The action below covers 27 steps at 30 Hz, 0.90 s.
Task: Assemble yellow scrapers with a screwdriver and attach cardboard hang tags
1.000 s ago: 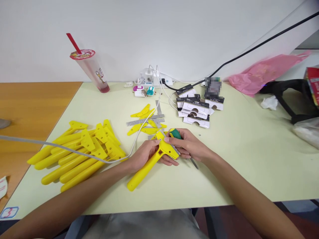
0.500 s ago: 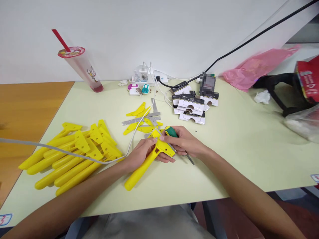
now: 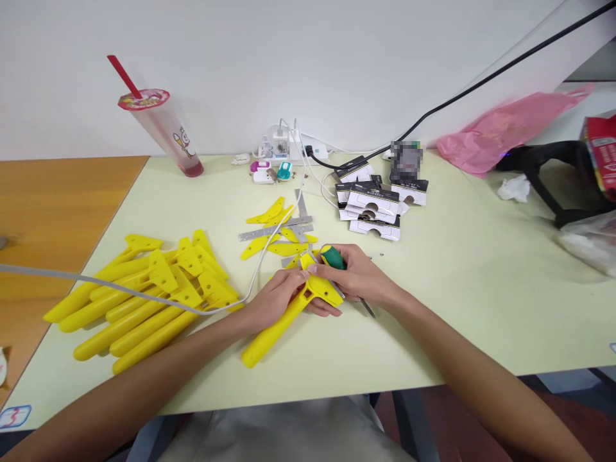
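head view: left grip (image 3: 279, 295) clasps one yellow scraper (image 3: 274, 333) while right grip (image 3: 359, 273) touches it, closed around one green-handled screwdriver (image 3: 333, 258)

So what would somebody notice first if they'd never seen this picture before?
Probably the heap of bright yellow handles on the table's left side. Next, in the middle, the left hand and right hand hold another yellow tool, with a green-handled screwdriver in the right. A tall cup with a red straw stands back left.
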Each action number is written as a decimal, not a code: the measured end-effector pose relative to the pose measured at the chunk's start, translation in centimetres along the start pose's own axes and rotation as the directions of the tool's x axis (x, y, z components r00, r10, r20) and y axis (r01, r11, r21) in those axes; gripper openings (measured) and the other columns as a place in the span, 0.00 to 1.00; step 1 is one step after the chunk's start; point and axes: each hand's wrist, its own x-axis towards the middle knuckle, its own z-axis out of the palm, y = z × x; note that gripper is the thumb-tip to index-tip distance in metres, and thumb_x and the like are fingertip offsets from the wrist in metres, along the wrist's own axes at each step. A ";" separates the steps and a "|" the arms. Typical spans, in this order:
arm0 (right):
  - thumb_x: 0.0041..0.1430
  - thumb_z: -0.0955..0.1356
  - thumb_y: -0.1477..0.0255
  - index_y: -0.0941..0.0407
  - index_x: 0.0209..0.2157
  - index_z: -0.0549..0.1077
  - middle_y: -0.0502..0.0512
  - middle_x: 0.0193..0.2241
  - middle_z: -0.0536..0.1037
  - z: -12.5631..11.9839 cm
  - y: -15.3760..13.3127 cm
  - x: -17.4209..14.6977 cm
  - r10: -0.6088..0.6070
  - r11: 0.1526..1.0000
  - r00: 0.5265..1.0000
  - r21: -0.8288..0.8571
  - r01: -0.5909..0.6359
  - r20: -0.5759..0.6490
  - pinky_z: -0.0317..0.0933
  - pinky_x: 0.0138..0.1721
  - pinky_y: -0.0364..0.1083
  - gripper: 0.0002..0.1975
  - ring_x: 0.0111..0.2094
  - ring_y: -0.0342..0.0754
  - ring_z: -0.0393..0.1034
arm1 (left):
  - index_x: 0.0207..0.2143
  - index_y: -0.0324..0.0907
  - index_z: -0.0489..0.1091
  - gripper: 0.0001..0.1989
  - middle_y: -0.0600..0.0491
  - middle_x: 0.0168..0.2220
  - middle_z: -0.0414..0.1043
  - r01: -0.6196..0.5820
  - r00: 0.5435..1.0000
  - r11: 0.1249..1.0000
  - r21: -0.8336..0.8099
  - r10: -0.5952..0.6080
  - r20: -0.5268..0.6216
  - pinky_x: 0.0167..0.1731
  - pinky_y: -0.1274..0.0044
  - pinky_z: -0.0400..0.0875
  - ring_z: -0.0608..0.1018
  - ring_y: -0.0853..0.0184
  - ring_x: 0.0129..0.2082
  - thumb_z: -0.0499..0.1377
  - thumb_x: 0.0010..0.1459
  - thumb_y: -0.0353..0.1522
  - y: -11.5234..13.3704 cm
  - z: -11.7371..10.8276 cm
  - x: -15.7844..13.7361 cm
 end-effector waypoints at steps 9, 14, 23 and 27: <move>0.57 0.79 0.55 0.53 0.30 0.68 0.42 0.18 0.64 0.0 0.3 0.1 -0.013 1.000 1.000 -0.028 0.013 -0.004 0.46 0.10 0.40 0.22 0.14 0.39 0.56 | 0.48 0.30 0.81 0.28 0.30 0.45 0.84 0.004 1.000 1.000 0.018 -0.004 0.015 0.49 0.63 0.83 0.88 0.47 0.45 0.54 0.73 0.47 0.0 0.0 0.0; 0.57 0.79 0.56 0.53 0.31 0.69 0.42 0.18 0.64 -0.1 0.4 0.1 -0.019 0.999 1.000 -0.040 0.018 -0.001 0.46 0.10 0.40 0.20 0.15 0.39 0.56 | 0.47 0.30 0.80 0.26 0.30 0.44 0.84 0.005 1.000 1.000 0.000 -0.005 0.028 0.49 0.63 0.83 0.88 0.47 0.45 0.54 0.73 0.45 0.0 -0.2 0.0; 0.57 0.78 0.60 0.53 0.30 0.67 0.42 0.20 0.64 -0.1 0.3 0.0 -0.058 0.993 0.997 -0.104 0.053 -0.045 0.52 0.16 0.40 0.19 0.18 0.38 0.56 | 0.48 0.31 0.79 0.26 0.30 0.47 0.84 0.001 0.999 0.999 -0.049 0.000 0.037 0.50 0.58 0.82 0.88 0.44 0.46 0.57 0.69 0.47 -0.1 0.1 0.1; 0.57 0.77 0.62 0.53 0.29 0.65 0.43 0.22 0.64 0.0 0.2 0.1 -0.118 0.972 0.989 -0.214 0.097 -0.088 0.52 0.19 0.41 0.18 0.21 0.39 0.57 | 0.49 0.32 0.78 0.26 0.31 0.44 0.85 -0.004 0.999 1.000 -0.026 0.005 0.052 0.52 0.57 0.81 0.87 0.43 0.47 0.55 0.70 0.47 -0.3 -0.2 0.1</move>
